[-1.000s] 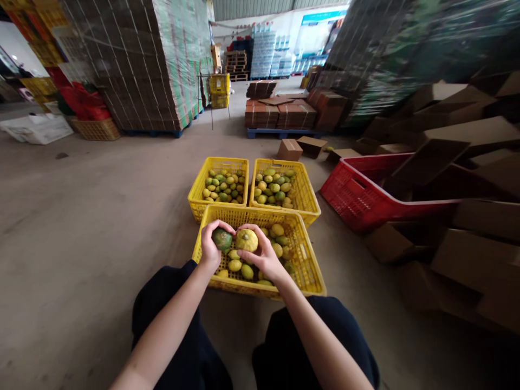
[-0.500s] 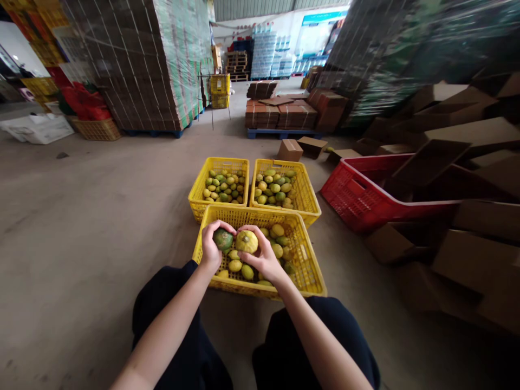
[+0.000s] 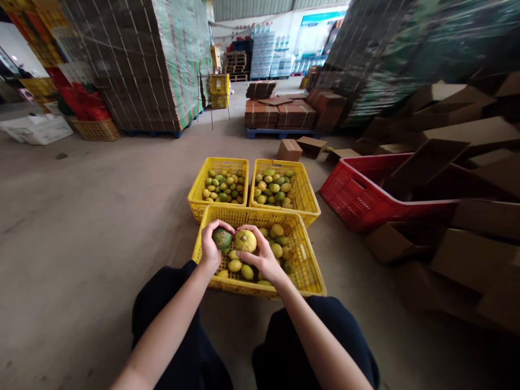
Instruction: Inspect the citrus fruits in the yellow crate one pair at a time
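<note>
Fruit [image 3: 222, 238], dark green, cupped in the left hand [image 3: 208, 246]; ribbed yellow fruit [image 3: 245, 241] gripped in the right hand [image 3: 265, 258], just beside, over a yellow plastic crate [image 3: 306, 255] holding lemon-like fruit [image 3: 247, 272]. Beyond, two more yellow crates [image 3: 306, 190]; far back, blue banner strip [image 3: 323, 18], lettering illegible.

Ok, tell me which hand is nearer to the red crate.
Right. The right hand, holding a yellow fruit over the near yellow crate, is left of the red crate; the left hand, holding a green fruit, is farther left.
</note>
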The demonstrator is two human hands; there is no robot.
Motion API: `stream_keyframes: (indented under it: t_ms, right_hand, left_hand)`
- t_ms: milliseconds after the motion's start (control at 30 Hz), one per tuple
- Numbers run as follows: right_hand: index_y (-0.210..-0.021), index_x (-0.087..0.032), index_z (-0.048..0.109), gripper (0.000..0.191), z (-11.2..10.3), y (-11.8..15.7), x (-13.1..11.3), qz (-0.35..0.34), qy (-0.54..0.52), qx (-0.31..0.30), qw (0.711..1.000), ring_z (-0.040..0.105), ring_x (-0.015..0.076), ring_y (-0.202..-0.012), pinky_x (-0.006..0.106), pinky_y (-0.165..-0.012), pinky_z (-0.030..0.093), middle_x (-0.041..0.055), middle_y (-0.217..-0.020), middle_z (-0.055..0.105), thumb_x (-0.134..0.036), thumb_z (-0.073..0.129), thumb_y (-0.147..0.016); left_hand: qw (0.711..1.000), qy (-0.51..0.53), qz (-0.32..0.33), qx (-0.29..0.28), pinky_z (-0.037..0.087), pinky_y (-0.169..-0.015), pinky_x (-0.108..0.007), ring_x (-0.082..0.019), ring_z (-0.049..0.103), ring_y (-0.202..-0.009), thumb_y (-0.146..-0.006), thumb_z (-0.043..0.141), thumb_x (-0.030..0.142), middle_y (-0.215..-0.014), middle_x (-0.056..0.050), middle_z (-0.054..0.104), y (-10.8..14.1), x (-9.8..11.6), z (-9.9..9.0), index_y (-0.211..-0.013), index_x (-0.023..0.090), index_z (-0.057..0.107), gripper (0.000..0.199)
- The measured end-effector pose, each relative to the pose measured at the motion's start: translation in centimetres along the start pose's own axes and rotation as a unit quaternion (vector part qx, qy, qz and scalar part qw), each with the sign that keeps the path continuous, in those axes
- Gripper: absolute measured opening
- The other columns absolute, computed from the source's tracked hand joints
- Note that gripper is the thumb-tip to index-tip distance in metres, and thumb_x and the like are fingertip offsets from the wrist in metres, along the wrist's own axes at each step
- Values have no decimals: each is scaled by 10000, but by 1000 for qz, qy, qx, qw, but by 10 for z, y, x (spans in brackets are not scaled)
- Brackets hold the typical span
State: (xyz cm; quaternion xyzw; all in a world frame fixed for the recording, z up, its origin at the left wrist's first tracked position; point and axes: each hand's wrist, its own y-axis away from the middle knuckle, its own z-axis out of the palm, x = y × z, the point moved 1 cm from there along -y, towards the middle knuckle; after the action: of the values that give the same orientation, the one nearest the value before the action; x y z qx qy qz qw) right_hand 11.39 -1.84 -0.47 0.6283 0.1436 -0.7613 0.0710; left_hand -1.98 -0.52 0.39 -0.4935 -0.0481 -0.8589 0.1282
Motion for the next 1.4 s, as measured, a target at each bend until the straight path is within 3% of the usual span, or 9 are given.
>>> stream_keyframes:
  t_ms: [133,233,333,500,767,900,1067,1233,1400]
  right_hand:
    - [-992,-264,598,442,0,-4,6,34,-50,33,998,565,167,-800,254,-680,475,-21,-897,625,-230,795,-598]
    - [-1009,-273,549,398,-2,-10,13,87,-148,89,981,577,150,-655,234,-503,455,-29,-813,618,-325,744,-666]
    - [-1009,-281,514,396,-6,-17,17,129,-208,118,962,560,140,-489,214,-351,372,-44,-731,612,-406,709,-687]
    - [-795,-190,572,282,-13,-22,22,225,-290,115,923,530,126,-372,201,-277,302,32,-640,656,-451,630,-706]
    - [-761,-130,608,315,-12,-19,18,323,-356,182,858,548,118,-356,186,-308,422,91,-581,680,-376,455,-886]
    - [-751,-150,590,254,-11,-20,18,309,-360,169,864,571,134,-372,203,-331,452,64,-568,675,-304,453,-899]
    - [-777,-172,585,126,-11,-20,21,273,-361,176,874,595,144,-413,187,-296,387,31,-594,676,-266,550,-854]
    - [-897,-201,610,120,-11,-18,16,203,-392,156,884,597,151,-434,179,-273,319,3,-634,669,-280,591,-808]
    - [-865,-167,616,134,-14,-17,10,179,-397,205,877,592,151,-440,174,-258,269,-11,-568,616,-281,587,-801]
  left_hand:
    - [989,74,-116,47,462,-578,-234,-120,568,-557,-732,477,248,-571,-16,600,-6,-2,0,-547,163,608,241]
    - [944,181,-253,108,495,-567,-215,-101,582,-562,-755,498,203,-601,-1,594,-11,-7,-2,-629,161,593,163]
    - [909,247,-305,139,554,-641,-231,-106,613,-620,-802,499,190,-642,-17,603,-14,-12,-3,-709,160,586,130]
    - [895,262,-338,126,587,-630,-244,-160,655,-729,-861,446,239,-761,-93,626,-12,-13,-2,-815,137,578,173]
    - [887,223,-392,103,555,-510,-194,-145,627,-642,-918,395,286,-759,-114,615,-10,-14,-4,-862,106,577,262]
    - [890,200,-401,83,504,-454,-183,-121,579,-559,-920,425,303,-721,-94,618,-10,-15,-2,-858,99,584,266]
    - [923,175,-339,37,478,-474,-191,-111,590,-552,-868,562,253,-748,-21,636,-9,-12,3,-891,181,597,84]
    - [928,181,-326,0,500,-513,-211,-129,632,-625,-778,665,195,-796,-8,649,-6,-9,3,-914,181,616,145]
    - [931,178,-318,23,498,-499,-186,-127,633,-641,-739,642,113,-782,-40,649,-5,-10,3,-790,128,604,65]
